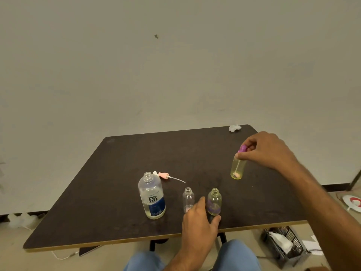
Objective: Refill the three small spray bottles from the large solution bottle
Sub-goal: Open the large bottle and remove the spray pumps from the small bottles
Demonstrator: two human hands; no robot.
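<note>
The large solution bottle, uncapped, with a blue label, stands on the dark table. To its right stand two open small bottles: a clear one and a yellowish one. My left hand rests on the table just in front of them, fingers loosely spread, thumb near the yellowish bottle's base. A third small yellow bottle stands at the right. My right hand pinches its purple spray top. A pink spray head with tube lies behind the large bottle.
A crumpled white tissue lies at the table's far right corner. A black mesh basket with paper sits on the floor at the right. My knees in blue trousers show below the table's near edge.
</note>
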